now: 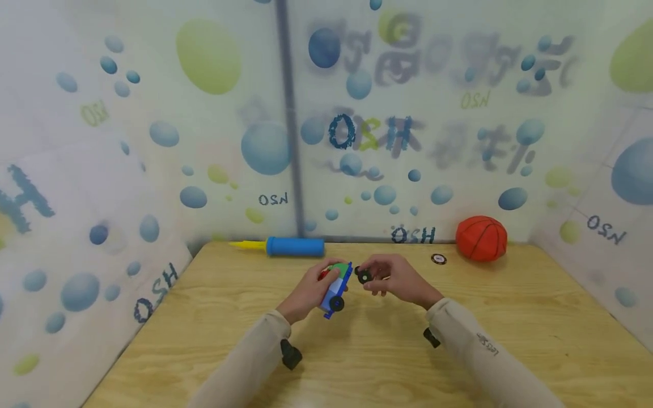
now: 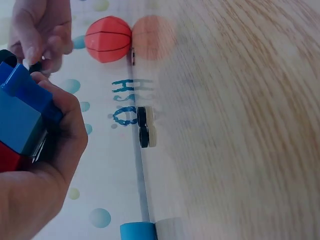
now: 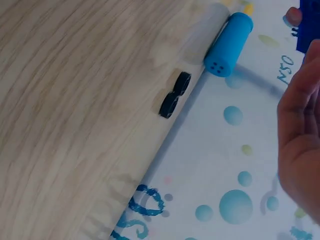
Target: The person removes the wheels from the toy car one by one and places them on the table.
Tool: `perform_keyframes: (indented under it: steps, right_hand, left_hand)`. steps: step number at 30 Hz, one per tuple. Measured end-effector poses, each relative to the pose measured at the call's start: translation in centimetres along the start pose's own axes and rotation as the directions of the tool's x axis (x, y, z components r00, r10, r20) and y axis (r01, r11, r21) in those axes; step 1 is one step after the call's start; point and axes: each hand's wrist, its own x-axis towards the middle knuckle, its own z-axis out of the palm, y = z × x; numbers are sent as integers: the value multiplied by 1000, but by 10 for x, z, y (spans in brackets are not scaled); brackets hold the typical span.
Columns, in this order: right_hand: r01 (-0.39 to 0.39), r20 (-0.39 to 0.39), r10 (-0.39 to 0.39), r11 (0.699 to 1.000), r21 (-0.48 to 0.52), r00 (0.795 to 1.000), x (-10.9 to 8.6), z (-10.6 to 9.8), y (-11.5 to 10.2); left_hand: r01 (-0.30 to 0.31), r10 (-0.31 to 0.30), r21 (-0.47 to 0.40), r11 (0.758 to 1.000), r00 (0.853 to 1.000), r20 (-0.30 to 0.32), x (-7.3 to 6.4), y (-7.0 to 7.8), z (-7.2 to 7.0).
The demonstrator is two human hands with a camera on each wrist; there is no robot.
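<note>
My left hand [image 1: 311, 292] grips a toy car [image 1: 334, 286] with blue, green and red parts, tilted above the table. One black wheel shows on its near side. Close to its right, my right hand [image 1: 398, 277] pinches a small black wheel [image 1: 364, 276] between thumb and fingers, apart from the car. The left wrist view shows only part of the car [image 2: 22, 117] in the left palm. In the right wrist view, the right hand [image 3: 302, 135] is cut off by the frame edge, and its wheel is hidden.
Along the table's [image 1: 229, 351] back edge lie a blue pump [image 1: 296, 247] with a yellow nozzle, a round chip [image 1: 439, 259] and a red ball [image 1: 482, 238]. A black piece of two joined rounds [image 3: 175, 95] sits near the wall. Printed walls [image 1: 229, 113] enclose the table.
</note>
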Motion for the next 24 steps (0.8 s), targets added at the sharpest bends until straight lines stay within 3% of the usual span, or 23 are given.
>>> perform_keyframes:
  steps: [6,13,20,24]
  right_hand:
    - [-68,-58,60,986,-151,996,4,-1,13]
    - [-127,-76,113,969,-211,991,14,-2,30]
    - [-144,-45,138,909,-391,989,28,-10,48]
    - [-185,-51,181,888,-420,982,35,-16,57]
  left_hand:
    - [-21,20,-22,1000,999,-26,-4,0,-2]
    - [-20,20,-1,1000,998,-66,-8,-1,-6]
    - [-15,15,1,1000,997,-77,-9,1,-8]
    - [-8,8,2,1000,997,-80,-9,3,-9]
